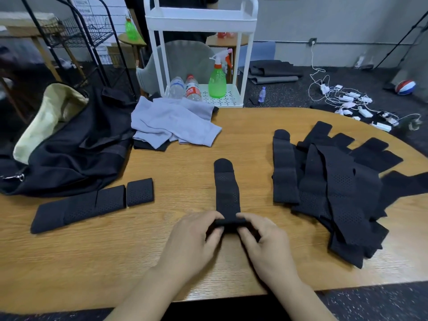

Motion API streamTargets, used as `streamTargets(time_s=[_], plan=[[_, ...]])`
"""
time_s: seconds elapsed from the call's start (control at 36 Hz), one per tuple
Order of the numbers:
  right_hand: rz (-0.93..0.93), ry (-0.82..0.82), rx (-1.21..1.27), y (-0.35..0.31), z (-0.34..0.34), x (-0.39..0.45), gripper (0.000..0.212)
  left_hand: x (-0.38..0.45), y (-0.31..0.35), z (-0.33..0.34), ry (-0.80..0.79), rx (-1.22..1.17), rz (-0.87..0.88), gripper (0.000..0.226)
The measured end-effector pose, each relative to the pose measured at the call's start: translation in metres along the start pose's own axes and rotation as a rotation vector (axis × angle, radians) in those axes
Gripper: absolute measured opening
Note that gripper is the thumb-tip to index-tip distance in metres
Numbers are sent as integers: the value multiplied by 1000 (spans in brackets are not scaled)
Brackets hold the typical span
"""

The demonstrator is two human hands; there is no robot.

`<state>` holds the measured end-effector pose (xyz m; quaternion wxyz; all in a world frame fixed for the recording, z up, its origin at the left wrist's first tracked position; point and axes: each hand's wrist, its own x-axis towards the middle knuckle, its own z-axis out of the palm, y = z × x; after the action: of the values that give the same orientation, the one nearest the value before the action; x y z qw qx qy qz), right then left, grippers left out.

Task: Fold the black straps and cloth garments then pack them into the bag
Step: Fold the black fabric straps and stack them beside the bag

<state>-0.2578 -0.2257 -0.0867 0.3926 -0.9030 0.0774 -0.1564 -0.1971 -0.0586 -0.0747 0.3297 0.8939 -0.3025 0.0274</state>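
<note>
two hands, left (194, 237) right (264, 239), pinch strap (227, 193) on wooden table (115, 262); dark speckled floor (289, 91).

bare worktop (97, 262) lies open along the near edge and in a lane between the centre strap (226, 193) and the unfolded strap pile (328, 186) on the right. on the left, folded straps (92, 203) sit just before the black bag (76, 154); grey garments (172, 122) block the far middle, beside the bag.
</note>
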Motion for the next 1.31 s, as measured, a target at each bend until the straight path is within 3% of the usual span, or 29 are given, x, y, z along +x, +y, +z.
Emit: streamTargets(time_s=[0.25, 0.53, 0.72, 0.81, 1.0, 1.08, 1.22, 1.31], plan=[[127, 78, 47, -7, 5, 17, 18, 21, 4, 8, 38, -87, -264, 9], [195, 113, -70, -13, 11, 31, 17, 45, 4, 12, 3, 16, -361, 18], [100, 140, -271, -17, 15, 32, 23, 49, 6, 14, 16, 155, -348, 26], [-27, 178, -418, -17, 18, 31, 17, 48, 9, 14, 25, 195, -338, 29], [-256, 197, -605, -7, 17, 33, 41, 38, 12, 17, 105, 207, -219, 23], [-322, 162, -610, -5, 16, 37, 39, 36, 8, 21, 78, 263, -119, 16], [-379, 59, -604, -1, 13, 41, 28, 38, 7, 14, -15, 306, -13, 22], [-326, -13, -561, 0, 8, 39, 34, 37, 7, 0, -144, 310, 19, 40]])
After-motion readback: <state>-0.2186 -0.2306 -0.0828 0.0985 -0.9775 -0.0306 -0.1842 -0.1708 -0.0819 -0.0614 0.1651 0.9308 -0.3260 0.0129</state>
